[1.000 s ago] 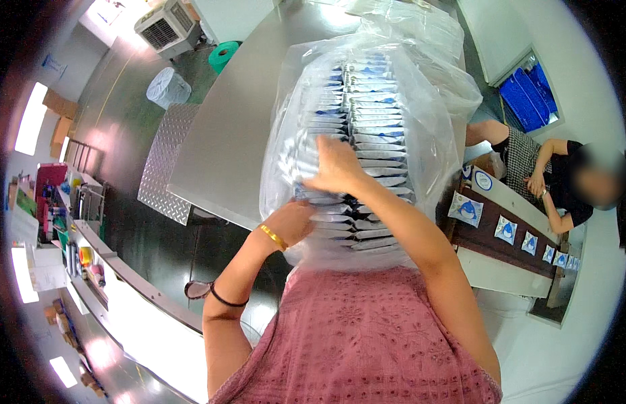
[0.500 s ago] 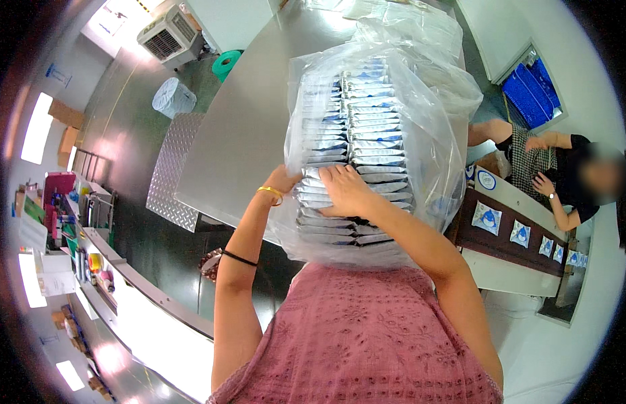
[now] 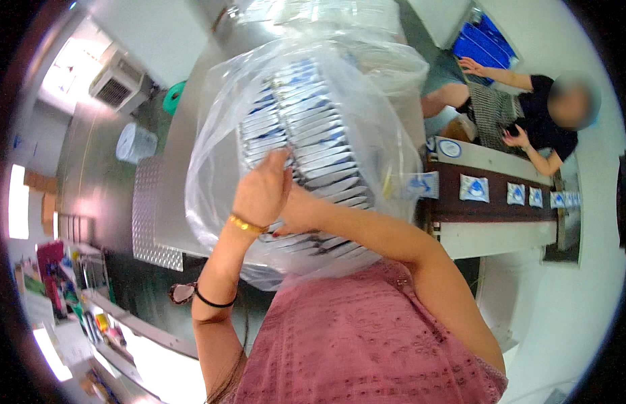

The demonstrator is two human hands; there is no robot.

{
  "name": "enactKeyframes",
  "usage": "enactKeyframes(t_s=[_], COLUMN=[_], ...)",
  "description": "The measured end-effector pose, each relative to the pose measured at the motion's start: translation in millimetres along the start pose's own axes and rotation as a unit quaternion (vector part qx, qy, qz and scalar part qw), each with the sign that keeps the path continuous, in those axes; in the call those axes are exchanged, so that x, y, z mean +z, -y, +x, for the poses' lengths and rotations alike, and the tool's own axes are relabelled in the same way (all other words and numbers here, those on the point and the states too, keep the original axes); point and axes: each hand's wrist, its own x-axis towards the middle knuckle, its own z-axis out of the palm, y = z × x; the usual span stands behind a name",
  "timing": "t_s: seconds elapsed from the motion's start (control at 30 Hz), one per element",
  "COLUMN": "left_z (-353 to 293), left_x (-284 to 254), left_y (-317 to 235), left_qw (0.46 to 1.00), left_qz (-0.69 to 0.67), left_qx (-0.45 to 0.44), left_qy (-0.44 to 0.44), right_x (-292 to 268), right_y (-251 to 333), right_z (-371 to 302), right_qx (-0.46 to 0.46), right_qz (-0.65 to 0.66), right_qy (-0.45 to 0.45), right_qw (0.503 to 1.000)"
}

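A large clear plastic bag (image 3: 215, 145) lies open on the metal table, holding two long rows of silver-and-blue sachets (image 3: 319, 128) standing on edge. My left hand (image 3: 259, 192), with a gold bracelet at the wrist, reaches over the left row. Its fingers are closed and bent down among the sachets; what they grip is hidden. Close beside it, partly behind the left wrist, my right hand (image 3: 296, 210) rests low on the near sachets. Most of its fingers are covered, so their hold does not show.
To the right, a dark conveyor belt (image 3: 491, 211) carries several spaced sachets (image 3: 474, 189). Beyond it sits a co-worker (image 3: 555, 135) with hands apart. More clear bags lie at the table's far end. A metal tread plate (image 3: 148, 215) and bin (image 3: 136, 143) stand left.
My left hand has moved from the bag's left edge onto the sachets, crossing in front of my right hand, which has drawn nearer me. The view has turned; the co-worker's arm is now raised.
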Motion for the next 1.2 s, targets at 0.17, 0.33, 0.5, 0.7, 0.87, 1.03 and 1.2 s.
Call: enactKeyframes(t_s=[0.17,0.33,0.5,0.7,0.87,1.03,1.2], left_z=[-22,-36,-42,-46,-43,-42,-40], left_x=[83,99,109,104,107,106,105], left_y=[74,64,67,63,63,63,61], left_qw=[0.957,0.979,0.977,0.976,0.979,0.979,0.981], left_qz=[0.171,0.159,0.192,0.203,0.194,0.196,0.188], left_qx=[-0.021,-0.066,-0.056,-0.043,-0.026,-0.026,-0.015], left_qy=[0.235,0.112,0.075,0.059,0.049,0.053,0.043], right_x=[-94,-128,-149,-99,-104,-135,-119], right_y=[49,45,23,-43,-122,-190,-224], right_z=[-46,-129,-207,-326,-438,-519,-547], right_qx=[0.039,0.084,0.297,0.441,0.551,0.667,0.579], right_qz=[0.009,0.105,0.083,0.007,-0.133,-0.247,-0.357], right_qy=[0.227,-0.14,-0.35,-0.238,-0.154,0.056,0.153], right_qw=[0.973,0.981,0.884,0.865,0.809,0.701,0.717])
